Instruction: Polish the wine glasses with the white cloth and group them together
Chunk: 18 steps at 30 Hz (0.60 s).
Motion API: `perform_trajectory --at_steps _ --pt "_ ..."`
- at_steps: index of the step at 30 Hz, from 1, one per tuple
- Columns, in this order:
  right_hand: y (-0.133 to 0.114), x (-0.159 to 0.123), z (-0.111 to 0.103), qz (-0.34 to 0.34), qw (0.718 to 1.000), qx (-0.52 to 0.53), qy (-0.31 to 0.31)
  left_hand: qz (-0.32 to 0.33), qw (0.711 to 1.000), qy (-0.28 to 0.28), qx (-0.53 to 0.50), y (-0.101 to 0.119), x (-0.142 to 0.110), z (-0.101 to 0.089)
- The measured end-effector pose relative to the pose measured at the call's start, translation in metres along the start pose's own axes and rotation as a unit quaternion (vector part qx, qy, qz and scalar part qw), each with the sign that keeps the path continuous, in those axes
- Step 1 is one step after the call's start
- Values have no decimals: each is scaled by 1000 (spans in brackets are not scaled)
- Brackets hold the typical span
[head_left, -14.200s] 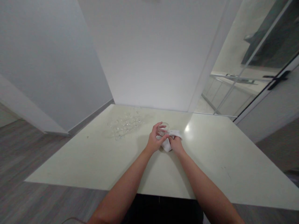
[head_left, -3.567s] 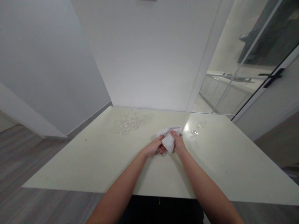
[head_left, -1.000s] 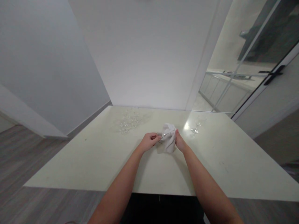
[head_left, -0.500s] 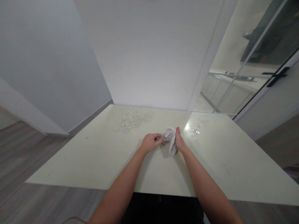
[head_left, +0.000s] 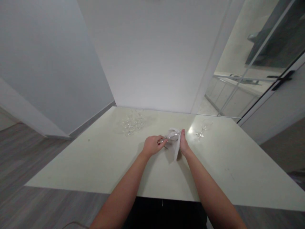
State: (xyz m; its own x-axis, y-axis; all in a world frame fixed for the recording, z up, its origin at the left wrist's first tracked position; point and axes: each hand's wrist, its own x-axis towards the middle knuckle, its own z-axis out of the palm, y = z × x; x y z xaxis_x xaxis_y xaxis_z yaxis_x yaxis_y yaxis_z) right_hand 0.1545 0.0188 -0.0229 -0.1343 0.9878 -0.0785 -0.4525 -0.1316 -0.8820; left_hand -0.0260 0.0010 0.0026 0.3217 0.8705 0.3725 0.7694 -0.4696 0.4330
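Observation:
Above the middle of the table, my left hand is closed on the foot end of a clear stemmed glass, which lies sideways with its bowl toward the right. A white cloth hangs around the bowl, and my right hand grips it from the right with the thumb up. The right hand's fingers are hidden behind the cloth. Part of the glass shows in front of the cloth's folds.
Several clear stemmed glasses stand in a group at the table's back left. Toward the back right is another stemmed glass. The pale table meets a white wall behind. A glazed door is at the right.
The cloth has shifted and spread from a bunched fold into a flatter drape, baring more of the glass. My right hand has moved slightly right; the left hand keeps its grip.

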Motion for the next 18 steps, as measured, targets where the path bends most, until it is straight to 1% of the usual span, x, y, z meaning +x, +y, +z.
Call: perform_trajectory --at_steps 2,3,7,9,15,18 --pt "0 0 -1 -7 1000 -16 10 -5 1000 -4 6 1 0 0" --pt "-1 -1 0 -6 1000 -12 6 -9 1000 -7 4 1 0 -1" --pt "-10 -7 5 15 998 38 -47 -17 999 -16 -25 1 0 -2" --pt "-13 -10 7 15 997 51 -60 -13 999 -15 -39 1 1 -2" --pt "-12 -9 8 -17 997 67 -46 -10 999 -19 -50 2 0 -2" --pt "-12 -9 9 -13 996 70 -46 -3 999 -11 -32 1 0 -1"
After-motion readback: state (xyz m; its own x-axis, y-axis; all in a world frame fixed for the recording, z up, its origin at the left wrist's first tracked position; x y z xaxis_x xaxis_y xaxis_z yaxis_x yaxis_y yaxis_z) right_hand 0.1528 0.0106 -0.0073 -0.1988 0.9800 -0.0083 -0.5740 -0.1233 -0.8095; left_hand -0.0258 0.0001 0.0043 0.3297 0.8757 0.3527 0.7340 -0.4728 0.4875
